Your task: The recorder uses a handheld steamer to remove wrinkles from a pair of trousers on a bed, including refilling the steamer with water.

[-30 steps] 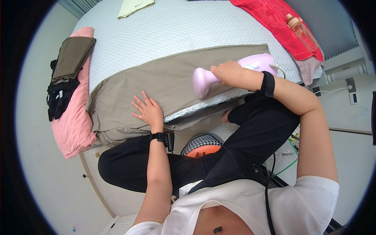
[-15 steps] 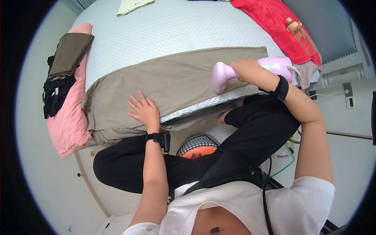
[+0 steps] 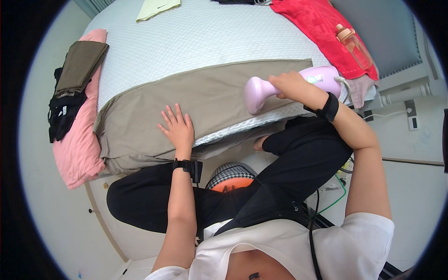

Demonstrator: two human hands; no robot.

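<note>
Khaki trousers (image 3: pixel 149 100) lie stretched along the near edge of the bed, one leg laid out flat and more of the cloth hanging over the side. My left hand (image 3: pixel 178 130) rests on them with its fingers spread, holding nothing. In my right hand (image 3: pixel 294 86) is a lilac handheld garment steamer (image 3: pixel 322 77), gripped round its neck. Its wide head (image 3: pixel 255 95) points left and is at the cloth near the trousers' right end; whether it touches cannot be seen. A pale cord leaves the steamer's rear.
Folded brown trousers (image 3: pixel 79 65) and black clothing (image 3: pixel 65 114) lie on a pink pillow (image 3: pixel 84 154) at left. A red cloth (image 3: pixel 312 28) with a bottle (image 3: pixel 354 46) is at far right. A pale yellow garment (image 3: pixel 157 8) lies at the back. An orange-topped stool (image 3: pixel 228 182) stands below.
The steamer has shifted slightly left along the cloth in my right hand. My left hand has moved a little up and to the right on the trousers. The view has shifted slightly.
</note>
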